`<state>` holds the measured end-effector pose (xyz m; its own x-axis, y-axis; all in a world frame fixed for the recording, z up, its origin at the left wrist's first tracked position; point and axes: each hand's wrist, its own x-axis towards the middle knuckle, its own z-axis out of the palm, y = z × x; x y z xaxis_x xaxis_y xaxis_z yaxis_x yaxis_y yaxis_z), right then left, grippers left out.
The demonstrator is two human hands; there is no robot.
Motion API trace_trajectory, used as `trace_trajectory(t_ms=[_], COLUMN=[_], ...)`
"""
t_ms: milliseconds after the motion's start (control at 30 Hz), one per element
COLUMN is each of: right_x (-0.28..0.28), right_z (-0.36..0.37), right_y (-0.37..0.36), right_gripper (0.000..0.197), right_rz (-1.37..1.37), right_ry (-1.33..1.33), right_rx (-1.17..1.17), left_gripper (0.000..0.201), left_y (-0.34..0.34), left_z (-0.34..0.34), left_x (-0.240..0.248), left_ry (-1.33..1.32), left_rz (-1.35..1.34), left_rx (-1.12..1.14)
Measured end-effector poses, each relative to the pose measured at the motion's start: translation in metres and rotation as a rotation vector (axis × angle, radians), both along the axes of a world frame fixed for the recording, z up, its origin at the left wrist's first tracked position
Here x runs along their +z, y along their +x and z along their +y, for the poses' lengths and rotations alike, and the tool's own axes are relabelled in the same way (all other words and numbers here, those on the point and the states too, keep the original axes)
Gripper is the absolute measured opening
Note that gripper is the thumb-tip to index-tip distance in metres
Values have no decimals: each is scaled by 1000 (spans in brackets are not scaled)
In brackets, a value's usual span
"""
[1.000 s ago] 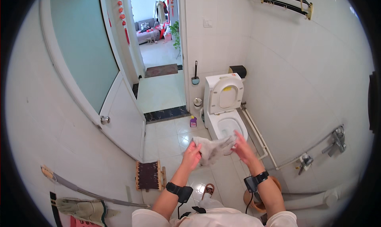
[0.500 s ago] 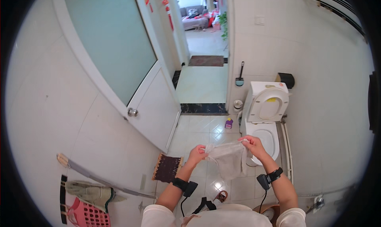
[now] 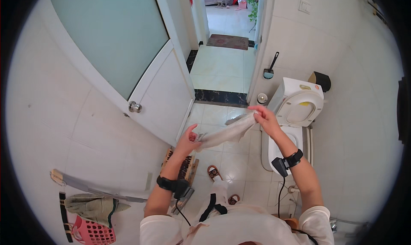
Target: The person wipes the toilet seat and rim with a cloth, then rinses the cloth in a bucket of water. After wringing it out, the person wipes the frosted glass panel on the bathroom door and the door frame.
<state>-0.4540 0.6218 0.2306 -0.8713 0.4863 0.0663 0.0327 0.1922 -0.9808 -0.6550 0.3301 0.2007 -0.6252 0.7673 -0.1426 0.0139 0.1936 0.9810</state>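
A person's bare right hand (image 3: 267, 120) pinches one end of a pale, thin cloth (image 3: 229, 133) between thumb and fingers, while the left hand (image 3: 187, 141) closes on its lower end, one finger raised. The cloth slants through the air between the two hands, above the glossy light floor tiles (image 3: 235, 163) of a bathroom. Black straps (image 3: 293, 158) carrying small boxes and cables circle both forearms; below are a white shirt (image 3: 231, 228) and brown sandals (image 3: 214, 172).

At right, a white toilet (image 3: 274, 153) stands with its lid raised, bearing a yellow label (image 3: 305, 103); a round orange sticker (image 3: 317, 87) marks the tank top. Print on both is too small to read. A black roll holder (image 3: 322, 81) and a long-handled brush (image 3: 269, 69) are mounted on the wall nearby.

At left, a slatted stool (image 3: 188, 168) sits partly behind the left forearm, near a white door (image 3: 167, 91) with a frosted panel. A pink basket (image 3: 96, 233) hangs lower left, beneath a grey-green fabric (image 3: 92, 206). Beyond the dark marbled threshold (image 3: 220, 97), a brown mat (image 3: 227, 41) lies on the pale floor.
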Motion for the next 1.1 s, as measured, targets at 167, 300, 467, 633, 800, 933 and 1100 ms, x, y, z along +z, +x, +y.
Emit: trace_trajectory(t_ms=[167,300,467,633,800,933,1100], right_x=[9,36,7,-12,1,4,4], right_z=[38,61,54,88,114,134,168], right_y=[-61,-117,-200,-251,-301,-349,-406], right_gripper=[26,39,57,43,22,19,21], right_rz=[-225,-30,25,-307,-214,-100,-74], right_ry=[21,-236,12,179,-19,-94,-42], right_rx=[-46,-83,133,152,306,348,493], left_gripper=[45,43,49,50,43,36,32], left_y=[-72,-102,-152,-215,-255,-268,-281], left_z=[24,46,65,58,51,59,80], left_x=[-4,31,41,-1,-20,-15,0], left_ry=[132,529,471,203,136,155,62], left_rz=[-300,-492,-592,-540,-448,-489,-475], left_rx=[57,251,266,352,375,520,664])
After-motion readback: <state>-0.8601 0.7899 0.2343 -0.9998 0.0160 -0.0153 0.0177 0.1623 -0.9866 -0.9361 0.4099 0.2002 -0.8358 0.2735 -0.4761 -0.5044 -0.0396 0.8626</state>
